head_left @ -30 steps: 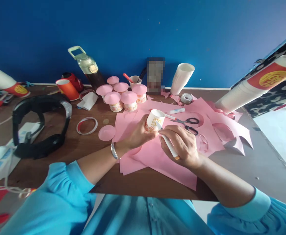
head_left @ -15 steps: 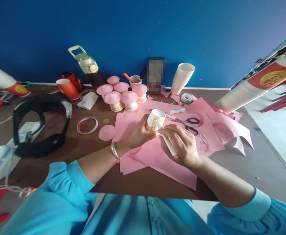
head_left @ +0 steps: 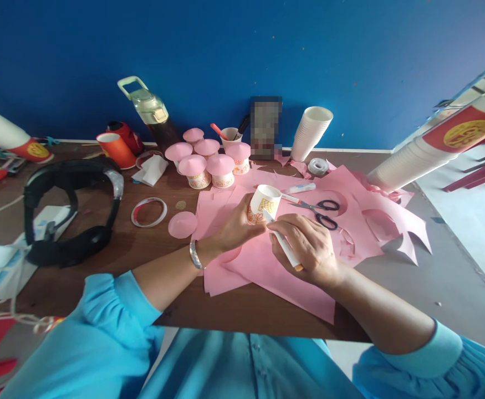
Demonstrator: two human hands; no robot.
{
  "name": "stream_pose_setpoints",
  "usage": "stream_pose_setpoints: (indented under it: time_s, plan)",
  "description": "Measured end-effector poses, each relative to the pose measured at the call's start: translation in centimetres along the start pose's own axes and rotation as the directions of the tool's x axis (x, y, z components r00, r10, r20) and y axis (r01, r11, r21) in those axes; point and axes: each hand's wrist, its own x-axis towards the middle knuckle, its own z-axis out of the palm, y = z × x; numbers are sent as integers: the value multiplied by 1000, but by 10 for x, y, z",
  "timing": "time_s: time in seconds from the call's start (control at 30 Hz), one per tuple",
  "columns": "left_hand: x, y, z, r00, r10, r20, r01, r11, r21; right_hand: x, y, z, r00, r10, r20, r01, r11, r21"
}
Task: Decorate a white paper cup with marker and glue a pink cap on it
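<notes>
My left hand (head_left: 242, 224) is closed round a white paper cup (head_left: 269, 200), tilted a little above the pink paper. Yellow crosshatched lines and orange leaf-like shapes are drawn on the cup's side. In my right hand (head_left: 306, 246) is a white marker (head_left: 286, 246) with an orange end, gripped like a pen; its tip is at the cup's wall, near the yellow lines. Pink paper sheets (head_left: 284, 282) lie beneath both hands. Black-handled scissors (head_left: 321, 213) rest on the paper just beyond my right hand.
Several small decorated cups with pink cone tops (head_left: 193, 166) stand beyond my left hand. One loose pink cone (head_left: 183, 224) and a tape roll (head_left: 148, 213) lie on the left. A black headset (head_left: 71, 249), a bottle (head_left: 153, 113) and a white cup stack (head_left: 311, 133) stand around.
The yellow pattern on the cup shows more crosshatched lines than before. My right hand and the marker have shifted slightly; the left hand keeps its hold on the cup.
</notes>
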Motion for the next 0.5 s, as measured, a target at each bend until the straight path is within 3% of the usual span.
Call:
stream_pose_setpoints:
  time_s: [0.5]
  plan:
    - [0,3,-2,999,-34,-30,35,999,33,1,0,-1,1000,-7,6,6,1000,9]
